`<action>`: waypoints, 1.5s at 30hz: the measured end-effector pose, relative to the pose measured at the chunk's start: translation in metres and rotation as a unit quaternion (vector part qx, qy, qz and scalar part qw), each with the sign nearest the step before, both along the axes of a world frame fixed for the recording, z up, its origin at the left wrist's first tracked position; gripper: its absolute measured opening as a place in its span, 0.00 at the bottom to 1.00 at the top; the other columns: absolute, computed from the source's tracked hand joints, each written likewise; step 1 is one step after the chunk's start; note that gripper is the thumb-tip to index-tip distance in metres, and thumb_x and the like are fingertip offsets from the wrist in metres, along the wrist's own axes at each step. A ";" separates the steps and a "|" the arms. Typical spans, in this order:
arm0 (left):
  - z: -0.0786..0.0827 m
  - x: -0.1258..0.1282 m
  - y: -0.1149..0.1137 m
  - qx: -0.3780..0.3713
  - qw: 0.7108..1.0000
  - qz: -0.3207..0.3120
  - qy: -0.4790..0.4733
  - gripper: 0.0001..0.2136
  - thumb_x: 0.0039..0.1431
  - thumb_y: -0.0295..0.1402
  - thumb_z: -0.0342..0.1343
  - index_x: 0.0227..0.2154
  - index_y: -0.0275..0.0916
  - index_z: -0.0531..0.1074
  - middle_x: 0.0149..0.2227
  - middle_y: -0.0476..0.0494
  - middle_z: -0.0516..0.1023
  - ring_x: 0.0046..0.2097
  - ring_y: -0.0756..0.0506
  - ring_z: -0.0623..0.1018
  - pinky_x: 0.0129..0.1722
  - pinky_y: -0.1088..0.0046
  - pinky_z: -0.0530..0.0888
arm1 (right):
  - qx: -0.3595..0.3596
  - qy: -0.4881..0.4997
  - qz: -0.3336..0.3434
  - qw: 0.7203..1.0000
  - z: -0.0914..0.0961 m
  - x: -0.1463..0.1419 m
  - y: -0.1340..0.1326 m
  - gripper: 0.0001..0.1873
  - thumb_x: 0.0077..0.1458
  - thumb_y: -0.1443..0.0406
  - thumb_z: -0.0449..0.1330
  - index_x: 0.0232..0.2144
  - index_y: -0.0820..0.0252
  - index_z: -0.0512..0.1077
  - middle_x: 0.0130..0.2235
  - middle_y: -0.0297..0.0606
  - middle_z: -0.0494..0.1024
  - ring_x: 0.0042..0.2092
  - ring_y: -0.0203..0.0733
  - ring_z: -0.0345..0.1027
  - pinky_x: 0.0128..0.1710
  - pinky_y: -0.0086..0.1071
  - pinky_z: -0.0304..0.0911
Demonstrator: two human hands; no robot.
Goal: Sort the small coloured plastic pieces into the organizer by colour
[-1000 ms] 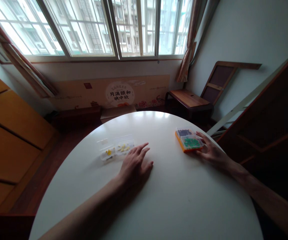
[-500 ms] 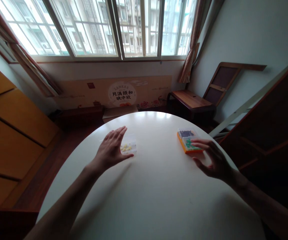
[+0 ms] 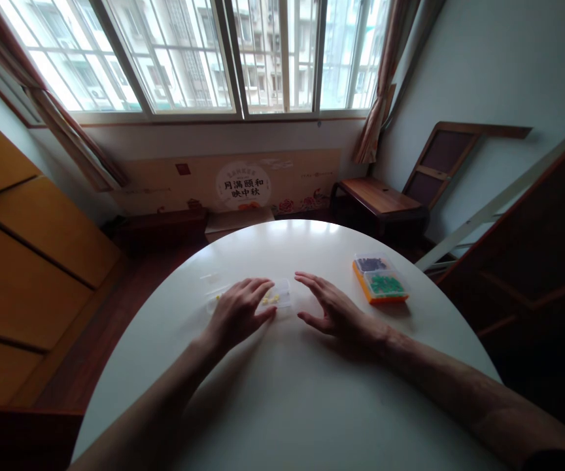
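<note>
A clear plastic box (image 3: 278, 297) with small yellow pieces inside lies on the round white table (image 3: 312, 392), its open lid to the left. My left hand (image 3: 238, 314) rests flat over the middle of this box, fingers spread, covering part of it. My right hand (image 3: 334, 314) hovers just right of the box with fingers apart and nothing in it. An orange box (image 3: 379, 281) with a clear lid, holding green and dark pieces, sits further right, apart from both hands.
Beyond the table's far edge stand a low wooden bench (image 3: 375, 196) and a printed cardboard panel (image 3: 243, 180) under the window. A yellow cabinet (image 3: 22, 261) lines the left side. Dark wooden boards (image 3: 532, 229) lean at the right.
My right hand left the orange box and moved left toward the clear box. My left hand went from the bare table onto the clear box, which shifted slightly toward me.
</note>
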State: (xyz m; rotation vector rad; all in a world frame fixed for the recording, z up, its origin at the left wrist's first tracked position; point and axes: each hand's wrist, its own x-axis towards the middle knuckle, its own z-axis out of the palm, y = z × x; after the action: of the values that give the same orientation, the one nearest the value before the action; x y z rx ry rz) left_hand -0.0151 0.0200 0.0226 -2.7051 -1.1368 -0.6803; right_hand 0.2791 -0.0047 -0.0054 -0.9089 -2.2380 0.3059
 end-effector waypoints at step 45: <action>-0.022 0.025 -0.008 -0.069 0.993 -0.082 -0.040 0.20 0.73 0.40 0.59 0.64 0.46 0.71 0.68 0.36 0.75 0.64 0.34 0.80 0.63 0.50 0.79 | 0.117 -0.142 -0.429 0.885 0.021 0.152 -0.007 0.31 0.62 0.43 0.62 0.54 0.60 0.72 0.40 0.46 0.79 0.40 0.55 0.72 0.42 0.43 0.64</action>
State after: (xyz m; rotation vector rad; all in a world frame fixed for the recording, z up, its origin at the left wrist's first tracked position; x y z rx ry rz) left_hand 0.0098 0.0121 0.0002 -2.9377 -1.0227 -0.7653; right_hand 0.4313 -0.0117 0.0159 -1.7626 -1.8164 -0.5235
